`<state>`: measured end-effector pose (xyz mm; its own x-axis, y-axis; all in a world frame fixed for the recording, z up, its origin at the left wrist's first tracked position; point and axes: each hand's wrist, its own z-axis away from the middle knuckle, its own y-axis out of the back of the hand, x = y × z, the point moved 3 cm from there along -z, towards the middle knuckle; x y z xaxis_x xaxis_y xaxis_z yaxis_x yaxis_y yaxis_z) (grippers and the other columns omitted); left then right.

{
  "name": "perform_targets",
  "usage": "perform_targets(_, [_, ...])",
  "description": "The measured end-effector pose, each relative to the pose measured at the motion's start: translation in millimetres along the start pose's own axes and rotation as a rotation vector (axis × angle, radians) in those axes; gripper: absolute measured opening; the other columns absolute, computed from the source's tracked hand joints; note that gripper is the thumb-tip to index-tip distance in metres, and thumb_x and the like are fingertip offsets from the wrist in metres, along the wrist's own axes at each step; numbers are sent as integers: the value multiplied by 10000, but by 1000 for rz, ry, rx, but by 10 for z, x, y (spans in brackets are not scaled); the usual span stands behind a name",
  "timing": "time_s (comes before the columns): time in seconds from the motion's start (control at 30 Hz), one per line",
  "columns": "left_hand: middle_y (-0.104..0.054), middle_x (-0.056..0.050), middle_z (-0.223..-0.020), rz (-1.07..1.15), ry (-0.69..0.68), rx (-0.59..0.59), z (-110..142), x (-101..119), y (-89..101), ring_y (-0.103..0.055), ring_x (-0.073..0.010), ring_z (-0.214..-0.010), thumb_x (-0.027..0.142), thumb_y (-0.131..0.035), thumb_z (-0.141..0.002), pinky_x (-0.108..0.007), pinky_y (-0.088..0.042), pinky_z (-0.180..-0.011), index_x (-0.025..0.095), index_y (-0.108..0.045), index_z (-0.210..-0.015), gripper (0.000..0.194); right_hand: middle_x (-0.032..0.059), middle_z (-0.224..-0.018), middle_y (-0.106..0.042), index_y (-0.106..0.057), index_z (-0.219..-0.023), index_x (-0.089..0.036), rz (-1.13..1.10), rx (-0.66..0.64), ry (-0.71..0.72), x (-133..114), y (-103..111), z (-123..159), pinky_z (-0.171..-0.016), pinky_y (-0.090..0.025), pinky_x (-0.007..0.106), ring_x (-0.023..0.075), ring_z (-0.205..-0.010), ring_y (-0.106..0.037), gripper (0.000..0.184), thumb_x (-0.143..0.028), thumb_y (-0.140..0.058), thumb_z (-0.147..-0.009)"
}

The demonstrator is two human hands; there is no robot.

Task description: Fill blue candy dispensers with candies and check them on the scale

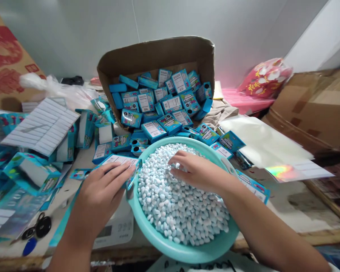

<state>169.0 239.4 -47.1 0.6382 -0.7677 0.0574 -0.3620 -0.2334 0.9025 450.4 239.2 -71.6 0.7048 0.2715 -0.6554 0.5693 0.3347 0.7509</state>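
Observation:
A turquoise plastic basin (161, 247) full of small pale blue and white candies (181, 219) stands in front of me. My right hand (191, 170) is over the candies, its fingers curled down among them; how many they hold is hidden. At the basin's left rim, my left hand (109, 185) is closed around a small blue candy box (120, 159) with a printed label facing up. The box's right end lies against the rim. Below my left hand sits a white digital scale (121, 228), partly covered by the wrist.
Behind the basin a cardboard carton (158, 51) lies on its side, with filled blue boxes (171, 104) spilling out. Unfilled box sleeves (34, 173) and a white sheet (42, 126) crowd the left. Black-handled scissors (42, 226) lie at front left. Clear bags (260, 139) are on the right.

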Motion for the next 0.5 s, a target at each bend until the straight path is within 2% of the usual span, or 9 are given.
perform_targets(0.07, [-666,-10,-1344,78,158,-12,12,-41,8,-607,-264,-1239,217,-610,-897,-444,-463,-1112,325,-576,-1406,521,73,-1155,-612,-648,-1168,-248,-16,-3,-12,5,2,0,-834,-483,357,225,-970,-619,245,-372,-504,-1013])
perform_targets(0.1, [-681,-8,-1313,121,294,19,49,-75,14,-630,-261,-1205,279,-640,-895,-430,-484,-1093,329,-610,-1364,473,71,-1157,-611,-646,-1172,-251,-28,-6,-22,10,0,0,-831,-486,358,222,-961,-621,248,-373,-500,-1013])
perform_targets(0.17, [-705,-9,-1245,211,616,159,205,-158,28,-674,-255,-1120,387,-730,-840,-402,-533,-1034,324,-659,-1281,451,67,-1169,-611,-644,-1174,-256,-43,-8,-32,15,-7,1,-835,-489,362,221,-961,-623,248,-371,-494,-1013])
perform_targets(0.23, [-715,-18,-1194,318,861,332,436,-236,29,-697,-246,-1050,428,-799,-769,-371,-572,-966,296,-671,-1233,499,65,-1171,-612,-644,-1164,-260,-45,-6,-23,13,-17,1,-839,-491,363,221,-968,-621,242,-374,-494,-1012])
perform_targets(0.3, [-708,-34,-1194,434,977,450,674,-309,14,-697,-236,-1045,414,-822,-740,-338,-584,-932,263,-658,-1220,529,63,-1167,-611,-639,-1154,-264,-41,-11,-14,11,-31,-2,-823,-494,356,223,-979,-616,240,-387,-490,-1014])
perform_targets(0.37, [-700,-50,-1201,515,1049,477,885,-383,-6,-690,-237,-1065,403,-830,-730,-334,-579,-941,243,-641,-1225,553,64,-1168,-606,-631,-1161,-266,-38,-29,-12,17,-51,-10,-802,-497,350,218,-963,-615,248,-402,-481,-1017])
perform_targets(0.43, [-700,-71,-1196,571,1094,412,1037,-439,-33,-691,-251,-1062,412,-829,-728,-362,-578,-947,224,-621,-1240,583,63,-1183,-601,-626,-1168,-272,-32,-49,-16,38,-73,-19,-785,-501,350,214,-945,-614,266,-430,-474,-1018])
perform_targets(0.5, [-708,-91,-1167,624,1104,277,1116,-467,-71,-702,-264,-1032,421,-820,-735,-393,-584,-938,199,-607,-1239,591,61,-1210,-593,-621,-1176,-280,-28,-68,-21,70,-96,-25,-785,-508,356,213,-940,-616,286,-462,-470,-1015])
